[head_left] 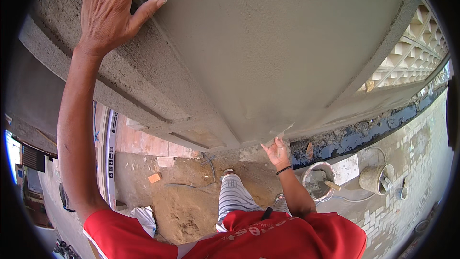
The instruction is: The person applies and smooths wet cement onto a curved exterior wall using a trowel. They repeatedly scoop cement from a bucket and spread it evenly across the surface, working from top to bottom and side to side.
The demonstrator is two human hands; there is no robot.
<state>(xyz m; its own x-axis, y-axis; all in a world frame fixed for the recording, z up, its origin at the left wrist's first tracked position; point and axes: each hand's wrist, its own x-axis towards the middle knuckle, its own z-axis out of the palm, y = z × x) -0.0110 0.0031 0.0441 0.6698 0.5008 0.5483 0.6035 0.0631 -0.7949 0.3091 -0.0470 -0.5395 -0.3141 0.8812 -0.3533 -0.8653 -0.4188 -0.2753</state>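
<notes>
Dirt ground (187, 206) bears two mortar buckets (318, 181), a brick piece (154, 178).

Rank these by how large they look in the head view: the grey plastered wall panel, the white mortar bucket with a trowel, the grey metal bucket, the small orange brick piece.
1. Grey plastered wall panel, by far the largest.
2. White mortar bucket and grey metal bucket: too alike to rank.
3. Small orange brick piece, smallest.

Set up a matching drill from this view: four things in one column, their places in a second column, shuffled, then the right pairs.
Things:
1. left hand
2. right hand
3. bucket of mortar
4. brick piece

Places:
A. on the dirt below the wall's ledges
B. flat on the wall's upper corner
C. at the lower edge of the plaster
D. on the paving beside the right forearm

Pairs: 1-B, 2-C, 3-D, 4-A
</notes>
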